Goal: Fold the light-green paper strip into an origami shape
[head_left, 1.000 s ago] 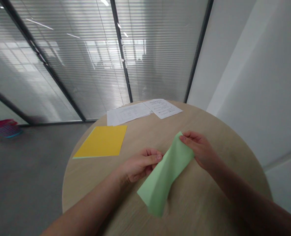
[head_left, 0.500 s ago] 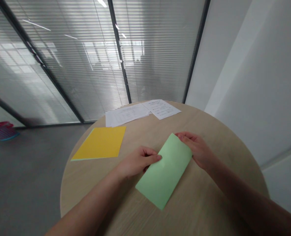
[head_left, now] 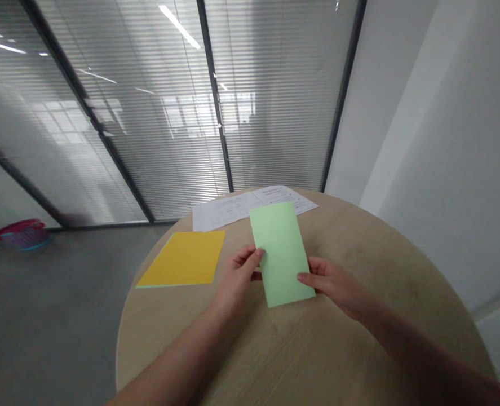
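Forearms (head_left: 194, 347) angled inward, fingers (head_left: 313, 279) pinching green paper (head_left: 281, 245) at opposite edges.

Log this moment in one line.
left hand: pinching left edge of light-green rectangular paper | right hand: pinching its right edge, lower down | on round wooden table: yellow paper sheet, printed white papers

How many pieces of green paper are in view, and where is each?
2 visible: a green paper held between the left hand and right hand, and a green edge showing under the yellow paper on the table. More may be hidden there.
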Motion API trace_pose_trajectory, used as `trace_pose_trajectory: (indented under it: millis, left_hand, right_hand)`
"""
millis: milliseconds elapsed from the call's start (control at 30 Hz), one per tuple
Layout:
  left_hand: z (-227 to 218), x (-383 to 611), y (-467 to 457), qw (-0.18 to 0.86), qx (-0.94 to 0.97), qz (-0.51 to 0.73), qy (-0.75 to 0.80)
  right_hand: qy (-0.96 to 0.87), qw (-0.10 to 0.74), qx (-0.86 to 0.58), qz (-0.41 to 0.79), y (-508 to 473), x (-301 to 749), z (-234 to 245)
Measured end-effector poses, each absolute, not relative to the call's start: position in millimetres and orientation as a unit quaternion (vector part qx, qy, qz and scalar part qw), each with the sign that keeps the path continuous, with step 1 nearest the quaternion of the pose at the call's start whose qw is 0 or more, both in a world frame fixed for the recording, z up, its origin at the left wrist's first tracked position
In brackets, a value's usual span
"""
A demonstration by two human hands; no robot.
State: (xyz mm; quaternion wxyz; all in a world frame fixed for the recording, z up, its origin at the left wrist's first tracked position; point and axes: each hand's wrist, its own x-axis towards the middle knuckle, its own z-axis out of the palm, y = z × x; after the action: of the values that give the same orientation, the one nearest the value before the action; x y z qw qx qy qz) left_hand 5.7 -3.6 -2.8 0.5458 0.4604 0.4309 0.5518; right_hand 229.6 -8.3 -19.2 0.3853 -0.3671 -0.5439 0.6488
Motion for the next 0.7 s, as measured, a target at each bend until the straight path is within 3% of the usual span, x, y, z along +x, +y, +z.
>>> trace_pose_trajectory:
  millis: [233, 500, 700]
  left_hand:
    - [14.4, -13.5, 10.7, 0.536, 0.46, 0.524, 0.476]
    - [11.3, -23.1, 23.3, 0.504, 0.54, 0.431, 0.518]
    - [13.7, -25.7, 24.5, 0.472, 0.549, 0.408, 0.557]
  right_hand:
    - [-0.59, 0.306, -0.421, 0.617, 6.7, 260.5, -19.9]
    - [-0.56, 0.463, -0.487, 0.484, 18.9, 263.1, -26.6]
    - [-0.538, 0.49, -0.485, 0.485, 22.9, 263.9, -27.2]
